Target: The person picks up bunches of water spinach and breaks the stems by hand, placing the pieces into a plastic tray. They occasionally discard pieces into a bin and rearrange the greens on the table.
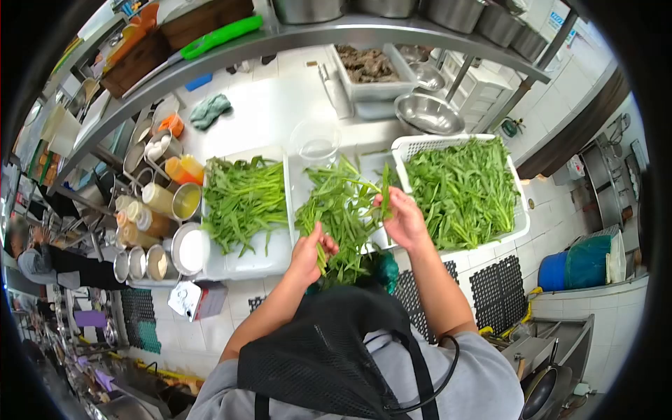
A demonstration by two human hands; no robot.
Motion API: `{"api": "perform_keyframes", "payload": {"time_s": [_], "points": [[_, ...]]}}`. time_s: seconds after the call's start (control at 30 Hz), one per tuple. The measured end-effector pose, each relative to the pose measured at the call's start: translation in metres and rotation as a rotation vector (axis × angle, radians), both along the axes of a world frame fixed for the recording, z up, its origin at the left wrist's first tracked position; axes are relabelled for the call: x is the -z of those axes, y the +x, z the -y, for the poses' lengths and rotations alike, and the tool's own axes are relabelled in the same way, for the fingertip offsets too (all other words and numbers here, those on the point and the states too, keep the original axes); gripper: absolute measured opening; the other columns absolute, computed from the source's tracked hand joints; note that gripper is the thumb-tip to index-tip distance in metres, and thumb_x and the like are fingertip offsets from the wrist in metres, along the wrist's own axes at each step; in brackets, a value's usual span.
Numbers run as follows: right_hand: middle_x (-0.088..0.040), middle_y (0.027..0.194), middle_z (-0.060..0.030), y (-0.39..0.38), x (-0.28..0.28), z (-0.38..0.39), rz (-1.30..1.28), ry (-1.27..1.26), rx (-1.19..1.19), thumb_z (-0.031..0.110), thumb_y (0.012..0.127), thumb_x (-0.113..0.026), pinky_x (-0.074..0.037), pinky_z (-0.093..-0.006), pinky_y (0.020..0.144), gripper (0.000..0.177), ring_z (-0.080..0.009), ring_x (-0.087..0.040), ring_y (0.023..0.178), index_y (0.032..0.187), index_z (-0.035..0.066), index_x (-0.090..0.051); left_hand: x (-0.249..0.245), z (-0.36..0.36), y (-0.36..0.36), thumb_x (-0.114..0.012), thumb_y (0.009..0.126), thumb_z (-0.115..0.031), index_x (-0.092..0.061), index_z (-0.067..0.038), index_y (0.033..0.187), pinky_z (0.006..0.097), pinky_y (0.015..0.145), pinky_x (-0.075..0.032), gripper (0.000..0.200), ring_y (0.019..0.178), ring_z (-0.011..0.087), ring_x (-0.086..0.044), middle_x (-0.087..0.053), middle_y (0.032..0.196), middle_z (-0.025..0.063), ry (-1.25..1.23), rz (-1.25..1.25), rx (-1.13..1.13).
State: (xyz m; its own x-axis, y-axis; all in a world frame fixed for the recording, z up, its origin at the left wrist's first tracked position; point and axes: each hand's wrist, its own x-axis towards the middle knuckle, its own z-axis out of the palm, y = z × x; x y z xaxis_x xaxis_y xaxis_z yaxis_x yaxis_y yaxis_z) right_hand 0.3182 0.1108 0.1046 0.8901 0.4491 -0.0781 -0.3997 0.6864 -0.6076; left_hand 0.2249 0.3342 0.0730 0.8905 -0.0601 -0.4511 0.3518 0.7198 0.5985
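Observation:
My left hand (311, 255) is closed around several stems of a bunch of leafy greens (343, 199) with long narrow leaves, which look like water spinach. To its right, my right hand (404, 220) pinches a green sprig (386, 187) between thumb and fingers, palm partly turned up. Both hands are over the near edge of the middle of the counter, where loose greens lie between them. On the left, a translucent tray (238, 264) holds greens with stems lined up. A white perforated basket (523, 218) full of greens stands on the right.
Sauce bottles (150, 217) and steel pots (187, 201) crowd the counter's left end. Behind are a clear round bowl (315, 140), a green cloth (210, 112), a steel bowl (429, 114) and a tub of brown food (371, 73). A steel shelf (308, 33) crosses overhead. Another person (52, 259) stands far left.

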Motion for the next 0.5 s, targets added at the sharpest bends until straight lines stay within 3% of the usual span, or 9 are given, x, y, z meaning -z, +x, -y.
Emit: {"api": "perform_keyframes", "payload": {"time_s": [0.1,0.23,0.37,0.5], "points": [[-0.064,0.101,-0.0108,0.002,0.001,0.000,0.040,0.010,-0.015,0.005,0.087,-0.059,-0.043,-0.0331,0.091,0.019,-0.0211,-0.058,0.100,0.106,0.005,-0.059,-0.002,0.001,0.003,-0.047,0.098,-0.040,-0.045,-0.010,0.074,0.0354,0.066,-0.047,0.038,0.068,0.0229,-0.057,-0.053,0.068,0.0069,-0.004,0.026,-0.005],[-0.063,0.104,-0.0114,-0.002,0.007,0.000,0.084,-0.016,-0.041,0.002,0.084,-0.059,-0.043,-0.0339,0.091,0.027,-0.0207,-0.057,0.103,0.111,0.004,-0.058,-0.009,0.001,0.005,-0.048,0.098,-0.036,-0.051,-0.006,0.085,0.0336,0.067,-0.048,0.033,0.069,0.0206,-0.057,-0.055,0.073,0.0064,-0.013,0.052,-0.002],[-0.064,0.103,-0.0098,-0.008,0.022,-0.006,0.160,-0.146,-0.106,-0.001,0.083,-0.057,-0.043,-0.0334,0.091,0.027,-0.0200,-0.060,0.100,0.110,0.005,-0.060,-0.006,0.000,0.012,-0.048,0.098,-0.034,-0.056,-0.003,0.100,0.0311,0.067,-0.048,0.032,0.071,0.0177,-0.057,-0.057,0.078,0.0056,0.044,0.082,0.027],[-0.067,0.095,-0.0071,-0.017,0.025,-0.014,0.282,-0.473,-0.247,0.000,0.085,-0.059,-0.047,-0.0261,0.084,0.023,-0.0142,-0.064,0.092,0.108,0.002,-0.060,-0.007,0.003,0.015,-0.049,0.098,-0.033,-0.057,-0.001,0.106,0.0294,0.064,-0.047,0.034,0.070,0.0159,-0.057,-0.060,0.081,0.0063,0.140,0.111,0.049]]}}
